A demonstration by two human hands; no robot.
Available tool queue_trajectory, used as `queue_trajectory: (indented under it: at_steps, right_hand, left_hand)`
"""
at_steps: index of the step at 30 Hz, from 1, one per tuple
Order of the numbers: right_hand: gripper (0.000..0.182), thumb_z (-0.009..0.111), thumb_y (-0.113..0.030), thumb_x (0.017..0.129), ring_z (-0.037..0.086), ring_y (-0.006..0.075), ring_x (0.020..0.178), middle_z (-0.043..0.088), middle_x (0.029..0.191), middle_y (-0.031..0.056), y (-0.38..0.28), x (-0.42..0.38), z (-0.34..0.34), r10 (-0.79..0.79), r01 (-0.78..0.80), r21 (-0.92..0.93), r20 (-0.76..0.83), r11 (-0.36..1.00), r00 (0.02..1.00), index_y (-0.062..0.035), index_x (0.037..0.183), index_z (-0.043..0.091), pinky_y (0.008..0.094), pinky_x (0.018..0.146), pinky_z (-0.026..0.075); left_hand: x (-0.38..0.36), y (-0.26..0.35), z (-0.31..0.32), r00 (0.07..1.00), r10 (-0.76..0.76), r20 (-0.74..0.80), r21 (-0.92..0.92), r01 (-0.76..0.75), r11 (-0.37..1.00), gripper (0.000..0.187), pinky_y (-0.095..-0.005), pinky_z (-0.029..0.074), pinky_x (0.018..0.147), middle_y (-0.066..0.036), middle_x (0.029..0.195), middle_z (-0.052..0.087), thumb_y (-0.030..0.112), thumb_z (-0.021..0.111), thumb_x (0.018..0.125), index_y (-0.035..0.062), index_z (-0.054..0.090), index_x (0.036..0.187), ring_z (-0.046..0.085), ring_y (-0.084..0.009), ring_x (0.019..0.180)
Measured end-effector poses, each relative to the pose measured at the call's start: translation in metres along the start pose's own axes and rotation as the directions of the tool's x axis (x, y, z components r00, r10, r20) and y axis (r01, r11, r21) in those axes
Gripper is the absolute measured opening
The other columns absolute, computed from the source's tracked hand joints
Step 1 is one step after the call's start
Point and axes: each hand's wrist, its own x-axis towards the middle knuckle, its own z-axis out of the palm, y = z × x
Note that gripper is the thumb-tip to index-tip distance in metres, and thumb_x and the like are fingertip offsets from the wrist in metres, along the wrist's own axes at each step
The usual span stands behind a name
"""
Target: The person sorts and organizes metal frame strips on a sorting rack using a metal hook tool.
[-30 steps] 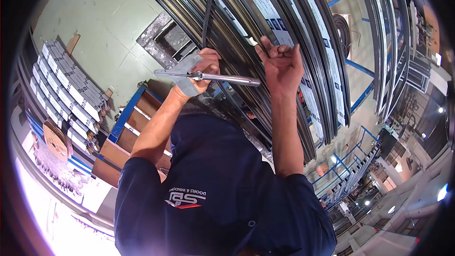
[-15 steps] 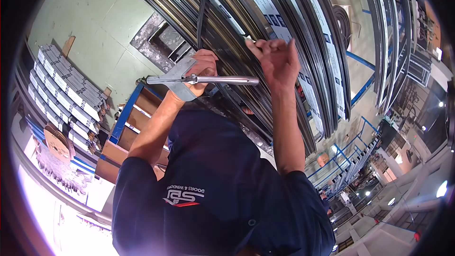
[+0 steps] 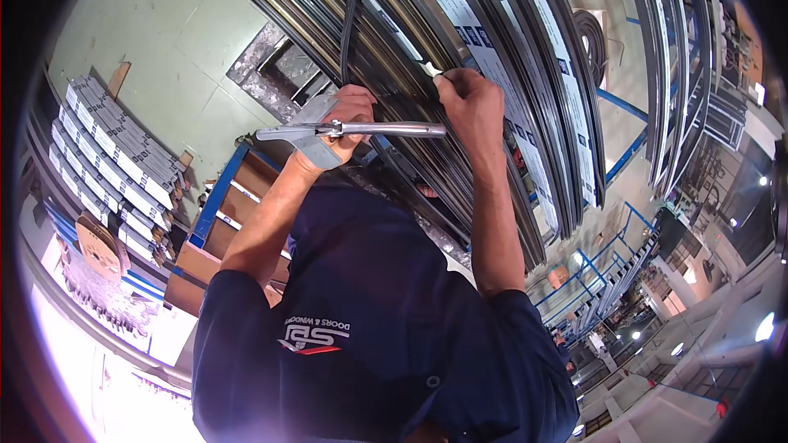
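Note:
My left hand [image 3: 355, 107] is closed around a metal hand cutter [image 3: 386, 128] with a shiny curved handle and a flat grey plate. A black rubber strip [image 3: 348, 25] runs down to this hand from above; whether the fingers grip it too is hidden. My right hand [image 3: 474, 102] pinches at a small white scrap [image 3: 430, 70] over the long dark profiles [image 3: 394, 74]. Thumb and forefinger meet at its end. How the scrap joins the profile beneath is too small to tell.
Film-covered profiles [image 3: 492, 41] lie to the right of my right hand. A coiled black strip [image 3: 589, 41] hangs behind them. On the left are stacked white-wrapped bars [image 3: 115, 156] and a blue-edged wooden rack [image 3: 215, 205]. Blue railings [image 3: 595, 275] stand at lower right.
My right hand has moved slightly left and down, and its loosely spread fingers have come together at the white scrap. The cutter in my left hand has tilted a little.

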Motion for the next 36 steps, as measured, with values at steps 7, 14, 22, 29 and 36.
queue_trajectory:
  at_steps: [7, 14, 22, 29, 36]
  right_hand:
    - [0.025, 0.071, -0.027, 0.085, 0.068, 0.0336, 0.065, 0.067, 0.067, 0.0129, -0.008, 0.001, 0.017, 0.009, -0.028, -0.181, -0.108, 0.983, 0.994, -0.0022, 0.088, 0.075, 0.0414, 0.066, 0.052]
    - [0.015, 0.074, -0.020, 0.083, 0.065, 0.0307, 0.059, 0.066, 0.065, 0.0114, 0.005, -0.002, 0.030, -0.112, 0.108, -0.027, -0.192, 0.994, 0.975, -0.0047, 0.083, 0.073, 0.0382, 0.060, 0.051]
    - [0.015, 0.076, 0.000, 0.073, 0.059, 0.0205, 0.054, 0.060, 0.064, 0.0059, 0.022, -0.001, 0.030, -0.579, 0.573, -0.101, -0.233, 0.813, 0.781, -0.0068, 0.086, 0.072, 0.0313, 0.053, 0.047]
    - [0.012, 0.075, -0.005, 0.076, 0.064, 0.0244, 0.061, 0.063, 0.068, 0.0069, 0.027, 0.018, 0.012, -0.701, 0.692, -0.181, 0.018, 0.699, 0.713, -0.0073, 0.086, 0.069, 0.0361, 0.054, 0.050]
    - [0.012, 0.074, -0.007, 0.079, 0.069, 0.0261, 0.070, 0.069, 0.079, 0.0073, 0.030, 0.020, 0.016, -0.679, 0.673, -0.108, -0.024, 0.731, 0.734, -0.0077, 0.090, 0.068, 0.0368, 0.060, 0.054]
  left_hand:
    - [0.005, 0.008, -0.002, 1.000, -0.002, -0.002, 0.022, 0.002, 1.000, 0.058, -0.0435, 0.049, 0.090, -0.007, 0.064, 0.053, 0.050, 0.050, 0.099, 0.0046, 0.052, 0.062, 0.057, -0.0274, 0.071]
    - [0.008, 0.011, -0.001, 1.000, 0.013, -0.012, 0.023, -0.013, 1.000, 0.063, -0.0442, 0.047, 0.090, -0.005, 0.061, 0.054, 0.052, 0.043, 0.103, 0.0056, 0.050, 0.061, 0.055, -0.0239, 0.063]
    - [0.002, 0.000, -0.005, 0.998, 0.055, 0.030, 0.035, -0.056, 0.998, 0.026, -0.0432, 0.051, 0.085, -0.008, 0.071, 0.052, 0.014, 0.064, 0.091, 0.0041, 0.051, 0.071, 0.057, -0.0307, 0.077]
    - [0.000, -0.009, -0.011, 0.976, 0.168, 0.139, 0.097, -0.182, 0.979, 0.020, -0.0430, 0.052, 0.083, -0.007, 0.078, 0.053, -0.001, 0.069, 0.082, 0.0059, 0.050, 0.083, 0.058, -0.0290, 0.084]
    - [-0.008, -0.015, 0.000, 0.999, 0.045, 0.027, 0.040, -0.046, 0.998, 0.034, -0.0431, 0.048, 0.091, -0.005, 0.075, 0.054, 0.040, 0.050, 0.095, 0.0093, 0.050, 0.079, 0.056, -0.0256, 0.075]
